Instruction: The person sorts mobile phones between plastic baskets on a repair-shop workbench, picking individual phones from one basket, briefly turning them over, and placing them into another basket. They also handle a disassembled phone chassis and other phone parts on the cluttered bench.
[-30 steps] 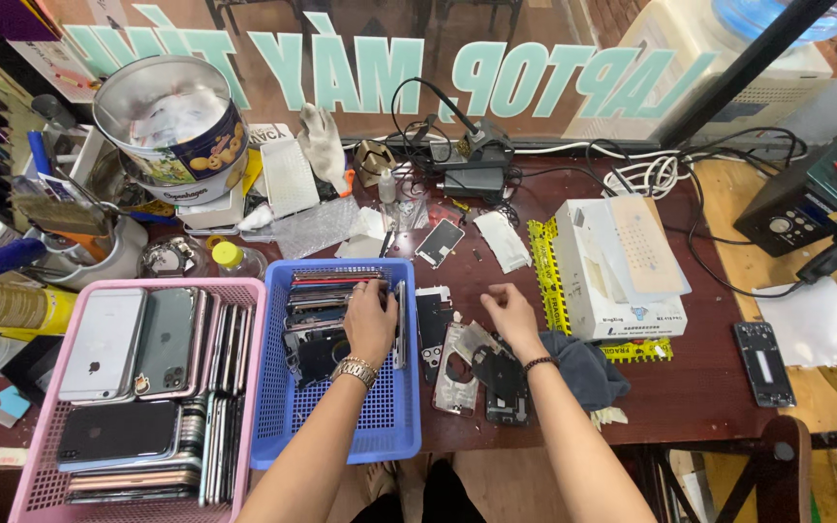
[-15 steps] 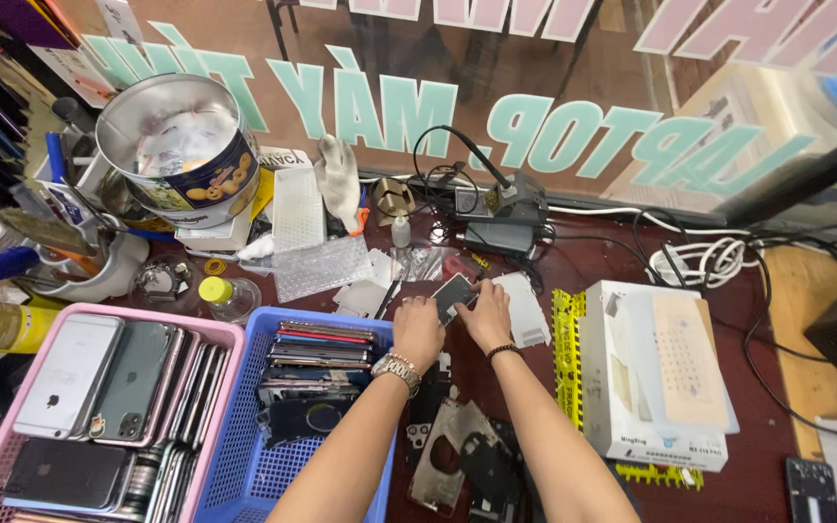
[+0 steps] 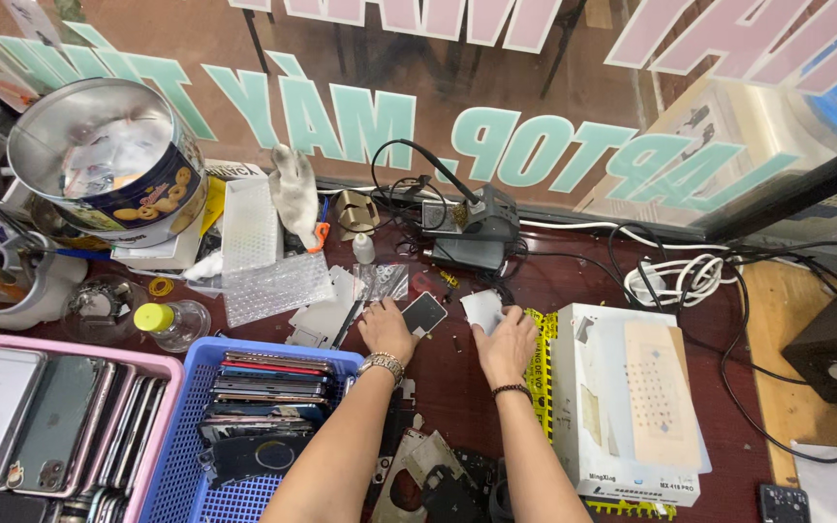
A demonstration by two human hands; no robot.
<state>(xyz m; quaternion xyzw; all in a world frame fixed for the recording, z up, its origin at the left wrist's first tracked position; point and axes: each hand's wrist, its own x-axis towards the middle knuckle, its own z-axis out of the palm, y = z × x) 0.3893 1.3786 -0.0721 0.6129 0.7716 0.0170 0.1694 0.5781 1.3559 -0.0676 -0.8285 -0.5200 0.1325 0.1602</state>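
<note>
Looking down, I see my left hand (image 3: 386,329) resting flat, fingers loose, on the dark red table (image 3: 554,281), fingertips touching a small dark rectangular panel (image 3: 424,313) (glossy, long axis angled up-right). My right hand (image 3: 506,346) lies open beside a pale grey sheet (image 3: 484,310), gripping nothing.

Bare strip of table (image 3: 457,387) open between blue basket (image 3: 181,455) and white box (image 3: 573,426). Blocked ahead by soldering station (image 3: 467,228) and cables, behind by loose phone parts (image 3: 428,475).
</note>
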